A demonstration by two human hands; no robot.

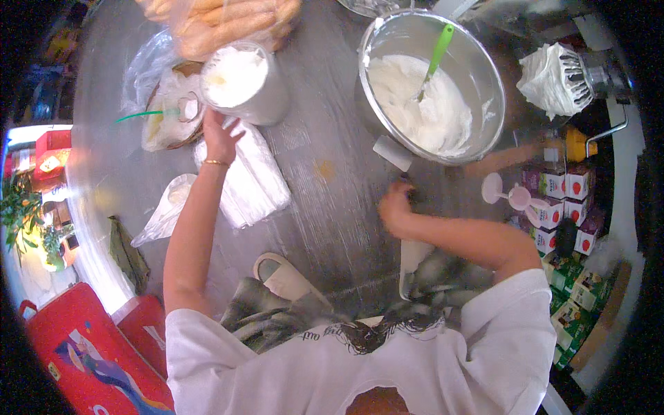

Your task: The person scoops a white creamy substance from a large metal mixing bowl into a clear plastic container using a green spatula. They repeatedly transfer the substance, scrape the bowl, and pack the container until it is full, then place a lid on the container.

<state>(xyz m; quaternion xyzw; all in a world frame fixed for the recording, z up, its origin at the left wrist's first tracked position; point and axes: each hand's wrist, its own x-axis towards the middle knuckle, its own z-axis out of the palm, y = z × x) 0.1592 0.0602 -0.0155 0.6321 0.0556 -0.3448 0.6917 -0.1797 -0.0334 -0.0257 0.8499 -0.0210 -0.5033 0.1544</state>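
Observation:
My left hand (220, 137) has its fingers apart beside a clear plastic tub (275, 98) of white cream (236, 78). Some fingertips are hidden by the tub, so contact is unclear. Under that hand lies a folded white plastic-wrapped bundle (254, 181). My right hand (395, 207) is blurred and curled over the metal table; I cannot make out whether it holds anything. Just beyond it, a small white scraper (392, 153) lies near a large steel mixing bowl (495, 114). Inside the bowl, a spatula with a green handle (441, 46) stands tilted in white cream (415, 114).
Bread loaves (233, 26) in clear plastic lie at the far left. A white cone-shaped bag (168, 210) rests beside my left forearm. Cream coats a whisk head (555, 80) at right. Stacked cartons (565, 197) stand below it. A red box (98, 353) is at lower left.

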